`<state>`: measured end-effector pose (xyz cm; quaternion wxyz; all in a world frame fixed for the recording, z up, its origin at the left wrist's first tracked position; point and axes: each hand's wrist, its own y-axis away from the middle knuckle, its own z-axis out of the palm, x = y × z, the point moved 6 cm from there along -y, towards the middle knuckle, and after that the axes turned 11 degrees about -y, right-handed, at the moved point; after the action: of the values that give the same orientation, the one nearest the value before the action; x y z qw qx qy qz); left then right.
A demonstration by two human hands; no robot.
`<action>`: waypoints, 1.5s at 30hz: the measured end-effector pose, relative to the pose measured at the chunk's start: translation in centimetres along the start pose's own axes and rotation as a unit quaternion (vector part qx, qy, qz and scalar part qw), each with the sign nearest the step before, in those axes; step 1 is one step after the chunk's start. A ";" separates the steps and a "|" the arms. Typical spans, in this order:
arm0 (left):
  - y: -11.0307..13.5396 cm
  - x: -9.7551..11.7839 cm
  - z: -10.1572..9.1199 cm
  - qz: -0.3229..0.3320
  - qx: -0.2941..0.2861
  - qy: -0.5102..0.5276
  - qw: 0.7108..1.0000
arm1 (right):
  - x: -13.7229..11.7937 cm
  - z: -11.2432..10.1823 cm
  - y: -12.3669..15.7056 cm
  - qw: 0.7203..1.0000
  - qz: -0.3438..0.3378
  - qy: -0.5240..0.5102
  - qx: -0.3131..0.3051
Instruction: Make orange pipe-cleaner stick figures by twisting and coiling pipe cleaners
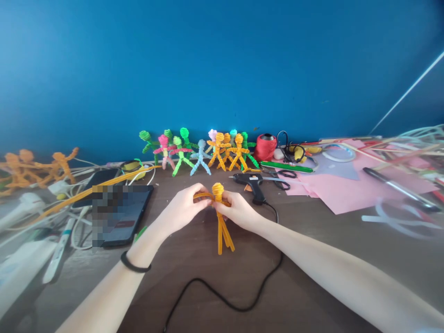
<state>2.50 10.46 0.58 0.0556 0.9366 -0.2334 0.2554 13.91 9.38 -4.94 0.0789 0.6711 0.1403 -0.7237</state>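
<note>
Your left hand (190, 206) and right hand (241, 210) are both pinched closed on an orange pipe-cleaner figure (218, 192). Just beyond your right hand lies a black glue gun (254, 184).

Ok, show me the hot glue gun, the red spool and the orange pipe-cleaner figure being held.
Hot glue gun (255, 186): head view, on its black handle.
Red spool (265, 150): head view, on its wound side.
Held orange pipe-cleaner figure (218, 190): head view, on its coiled head.
</note>
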 end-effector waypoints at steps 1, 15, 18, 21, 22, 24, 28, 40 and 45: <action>0.1 0.2 -0.2 0.004 0.016 -0.022 1.000 | 0.0 0.0 0.0 1.000 -0.005 0.005 0.001; 0.6 1.8 -0.9 0.044 0.066 -0.090 0.993 | -0.2 -0.4 -0.2 1.000 -0.020 -0.001 0.024; 0.6 1.6 -0.8 0.035 0.054 -0.068 0.996 | -0.2 -0.5 -0.2 0.999 -0.017 -0.014 0.031; 0.5 1.3 -0.6 0.023 0.033 -0.045 0.998 | -0.1 -0.5 -0.3 0.999 -0.010 -0.019 0.033; 0.4 1.2 -0.4 0.016 0.023 -0.038 0.999 | -0.1 -0.6 -0.3 0.999 -0.007 -0.021 0.035; 0.2 0.8 -0.2 0.001 0.003 -0.023 1.000 | -0.1 -0.7 -0.3 0.999 -0.002 -0.027 0.037; 0.1 -0.1 0.1 -0.033 -0.019 0.008 0.999 | 0.1 -0.8 -0.4 0.998 0.000 -0.049 0.036; -0.4 -2.1 1.2 -0.085 -0.063 0.063 0.992 | 0.1 -0.4 -0.4 0.991 0.023 -0.133 0.001; -0.3 -2.3 1.2 -0.085 -0.111 0.083 0.987 | 0.0 -0.1 -0.3 0.992 0.025 -0.122 -0.031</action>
<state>1.42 11.46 -1.61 0.2002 0.9165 -0.1743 0.2993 13.90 9.72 -4.89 0.1338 0.5785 0.1354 -0.7931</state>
